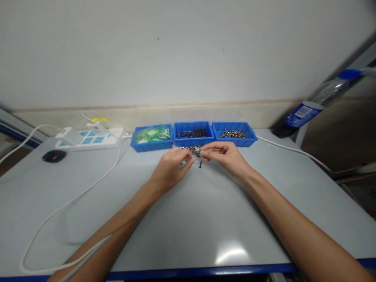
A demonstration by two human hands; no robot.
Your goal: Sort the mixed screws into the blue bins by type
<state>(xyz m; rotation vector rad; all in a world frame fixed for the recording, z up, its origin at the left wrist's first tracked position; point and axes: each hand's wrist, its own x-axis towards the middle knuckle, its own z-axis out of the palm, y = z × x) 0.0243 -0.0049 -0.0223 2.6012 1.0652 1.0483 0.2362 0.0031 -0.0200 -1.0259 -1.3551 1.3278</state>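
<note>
My left hand (172, 166) is closed in a pinch, thumb against fingertips, just in front of a small pile of mixed screws (192, 149) on the table. Facing it, my right hand (223, 154) also pinches with thumb and fingers, close to the pile's right side. Something small and pale shows at the right fingertips, too blurred to name; what the left fingers hold is hidden. One dark screw (200, 164) lies on the table between the hands. Behind stand blue bins with dark screws (192, 133) and silvery screws (233, 134). My fingers partly cover the pile.
A third blue bin (151, 146) holds green-tinted plastic bags. On the left are a white power strip (113, 144) with plugs, a black oval object (54, 156) and a white cable (85, 192) crossing my left forearm. A blue-labelled bottle (304, 113) leans at the right.
</note>
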